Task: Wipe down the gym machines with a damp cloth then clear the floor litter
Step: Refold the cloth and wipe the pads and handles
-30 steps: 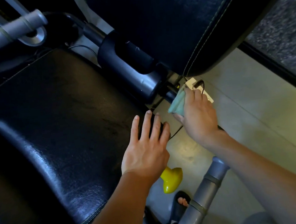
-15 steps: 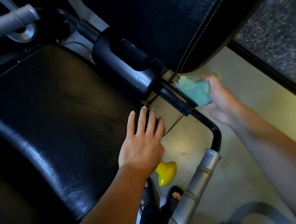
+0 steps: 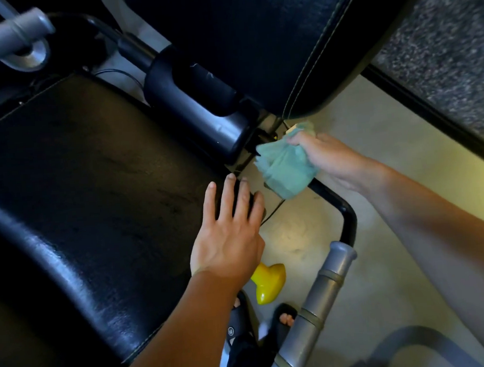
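cloth (image 3: 287, 167): one, teal, bunched in the right hand (image 3: 329, 160), fingers curled round it, pressed against the black frame tube (image 3: 335, 198) just right of the seat's far-right corner, below the backrest (image 3: 253, 39). Judgement: soft, light, limp, no breakage risk; damp so it should drag a bit on painted steel and slide more easily on vinyl. Best held as a wad in the palm like now, loose tails tucked in so they don't snag the thin cable (image 3: 271, 212) running beside the tube

left hand (image 3: 230, 233): flat, fingers straight and slightly spread, resting on the right edge of the seat pad (image 3: 91, 179), holding nothing. Looks like bracing

Machine parts, counted:
- 2 black vinyl pads: seat (near-left), backrest (far-centre)
- 1 black cylindrical pivot housing (image 3: 195, 106) between them
- 1 bent black tube, leading down into a grey handle
- 2 grey ribbed handle grips: one near-right (image 3: 315, 307), one far-left (image 3: 4, 39)
- 1 yellow knob (image 3: 268, 284) under the seat edge, probably the seat adjuster, partly hidden by the wrist

Pads are padded and give a little; tube and grips are rigid, fixed, can take firm wiping pressure

Floor (image 3: 394, 201): pale, smooth. 2 feet in dark sandals (image 3: 284, 315) at near-centre. No litter I can pick out in this view, though the lower edge is dim

Dark speckled surface (image 3: 440, 49) far-right, can't tell what it is
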